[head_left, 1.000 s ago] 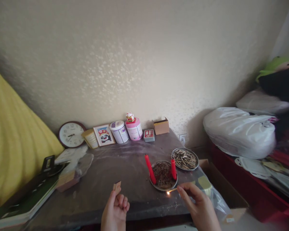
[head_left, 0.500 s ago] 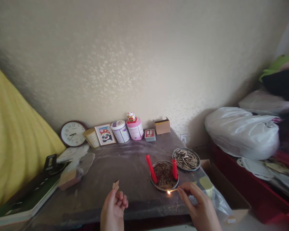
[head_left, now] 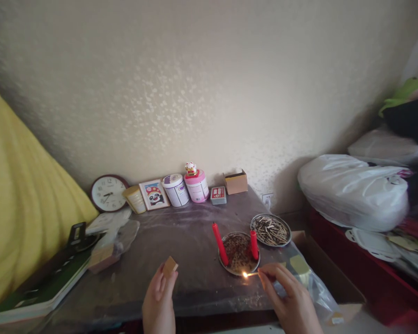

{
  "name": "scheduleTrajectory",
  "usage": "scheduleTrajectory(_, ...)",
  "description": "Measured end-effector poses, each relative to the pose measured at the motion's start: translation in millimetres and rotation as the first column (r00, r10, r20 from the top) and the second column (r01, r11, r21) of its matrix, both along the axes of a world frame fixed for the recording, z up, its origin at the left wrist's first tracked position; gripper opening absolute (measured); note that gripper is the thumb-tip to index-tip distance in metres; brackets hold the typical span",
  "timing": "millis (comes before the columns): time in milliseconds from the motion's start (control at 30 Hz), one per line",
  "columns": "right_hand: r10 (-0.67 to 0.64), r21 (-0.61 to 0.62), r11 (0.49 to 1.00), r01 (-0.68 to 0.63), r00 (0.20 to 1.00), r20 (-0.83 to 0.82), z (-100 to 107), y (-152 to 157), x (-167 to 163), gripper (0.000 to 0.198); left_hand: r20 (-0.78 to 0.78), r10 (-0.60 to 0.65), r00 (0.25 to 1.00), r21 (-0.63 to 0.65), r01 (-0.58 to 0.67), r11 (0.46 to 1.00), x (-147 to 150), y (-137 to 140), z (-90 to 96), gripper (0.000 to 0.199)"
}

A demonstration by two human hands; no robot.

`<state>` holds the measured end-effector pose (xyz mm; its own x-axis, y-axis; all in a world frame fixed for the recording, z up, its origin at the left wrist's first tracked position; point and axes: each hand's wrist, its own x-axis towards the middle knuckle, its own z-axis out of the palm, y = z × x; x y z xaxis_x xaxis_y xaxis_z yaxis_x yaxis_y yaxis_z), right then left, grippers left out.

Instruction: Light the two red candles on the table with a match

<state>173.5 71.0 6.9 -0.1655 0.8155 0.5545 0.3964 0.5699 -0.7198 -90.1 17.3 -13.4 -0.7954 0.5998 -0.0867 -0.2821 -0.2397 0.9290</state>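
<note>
place: home room | signs: wall clock (head_left: 108,193), framed panda picture (head_left: 154,195), plush toy (head_left: 409,90), wallpaper

Two red candles (head_left: 218,243) (head_left: 253,244) lean at the rim of a silvery metal dish (head_left: 239,253) filled with dark brown, speckled bits. The lit match (head_left: 251,274) shows an orange-white flame and a pale wooden stem; the matchbox (head_left: 169,266) is tan. On the right, a second silver plate (head_left: 271,229) holds pale matchsticks with blackened ends. The table (head_left: 181,241) is dusty grey-brown. Far back stand a white-faced clock (head_left: 108,193) with a dark brown rim, a panda picture (head_left: 154,195) in a pale frame, a white and purple tub (head_left: 176,189) and a pink jar (head_left: 196,185). The wall (head_left: 209,83) is cream with a faint floral pattern; yellow fabric (head_left: 21,199) fills the left.
</note>
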Motion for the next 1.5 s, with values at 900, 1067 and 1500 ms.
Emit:
scheduleTrajectory(900, -0.060, 0.047, 0.997, 0.056, 0.995, 0.078, -2, 2, -1, 0.018, 0.036, 0.036, 0.999, 0.019, -0.037, 0.999, -2, 3, 1.2, 0.044)
scheduleTrajectory(1067, -0.095, 0.076, 0.993, 0.087, 0.989, 0.114, -2, 2, 1, 0.021, 0.281, -0.010, 0.960, 0.050, -0.004, 0.999, -4, 4, 7.7, 0.021)
scheduleTrajectory(1500, -0.112, 0.077, 0.992, 0.103, 0.985, 0.129, -4, 4, 1, 0.022, 0.527, -0.039, 0.849, 0.100, -0.017, 0.995, -5, 3, 13.9, 0.028)
